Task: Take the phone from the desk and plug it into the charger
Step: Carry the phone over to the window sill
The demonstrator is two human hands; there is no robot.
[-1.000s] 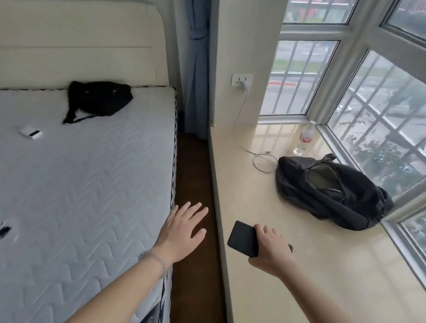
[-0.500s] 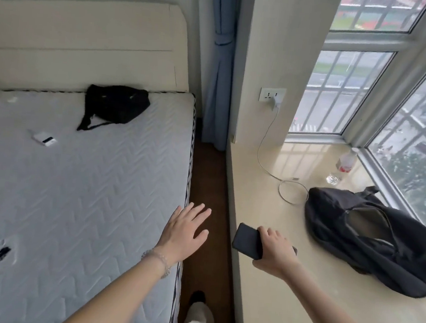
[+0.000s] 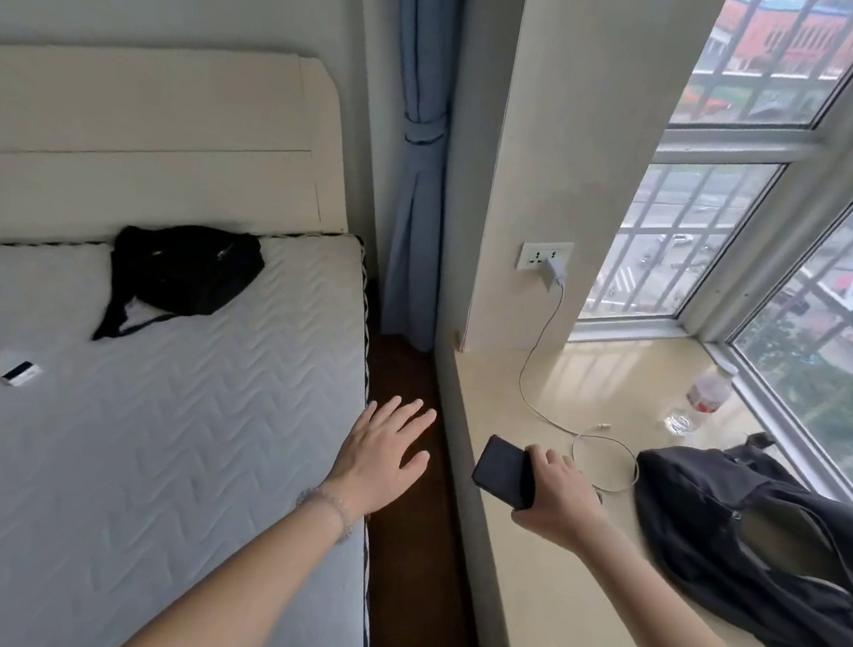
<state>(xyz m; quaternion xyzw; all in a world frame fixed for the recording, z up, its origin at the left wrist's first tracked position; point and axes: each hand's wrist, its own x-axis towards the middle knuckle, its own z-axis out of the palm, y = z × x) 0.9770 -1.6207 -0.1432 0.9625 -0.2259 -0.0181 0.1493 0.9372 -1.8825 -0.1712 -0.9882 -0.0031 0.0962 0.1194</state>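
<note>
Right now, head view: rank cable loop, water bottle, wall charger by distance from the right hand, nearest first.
From the right hand, which holds the phone:
1. Cable loop, just beyond it on the sill.
2. Water bottle, farther right by the window.
3. Wall charger, up in the outlet.

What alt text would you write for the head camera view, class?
A person's right hand holds a dark phone over a window ledge, near a white charger cable plugged into a wall socket. The left hand is spread open beside a bed.

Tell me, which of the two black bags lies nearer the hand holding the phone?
The black bag on the window ledge, just beside the right hand gripping the phone; the other bag lies on the bed.
</note>
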